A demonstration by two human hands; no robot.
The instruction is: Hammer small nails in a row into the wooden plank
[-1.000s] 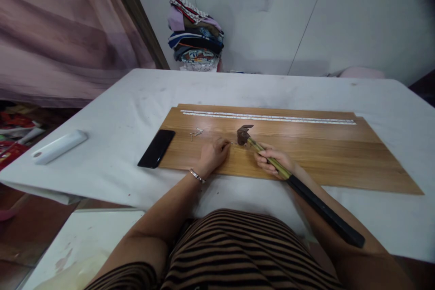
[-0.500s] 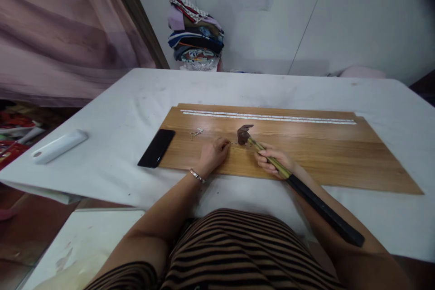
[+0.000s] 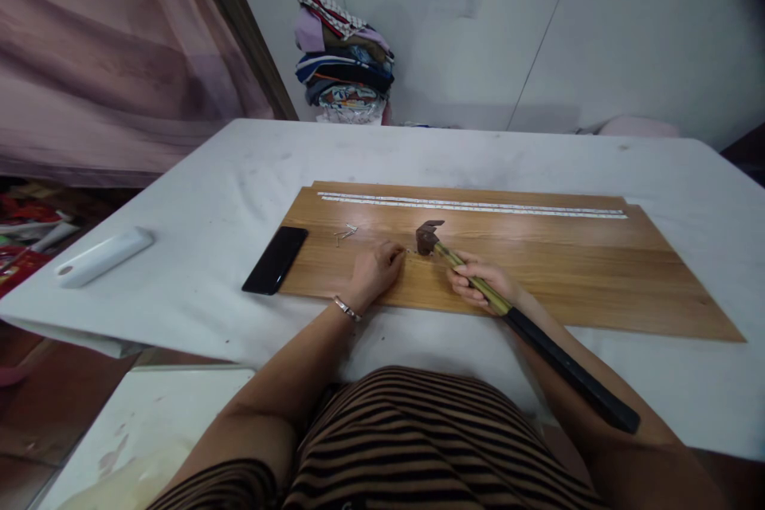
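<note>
We record the right hand (image 3: 481,283) closed around the handle of the hammer (image 3: 555,362), its head low over the board (image 3: 567,271) on the surface (image 3: 239,191). The left hand (image 3: 374,275) rests curled on the board beside that head; we cannot tell whether it grips anything.

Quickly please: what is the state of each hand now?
Left hand: curled, resting on the wooden board; whether it pinches anything cannot be told.
Right hand: closed on the hammer.
</note>
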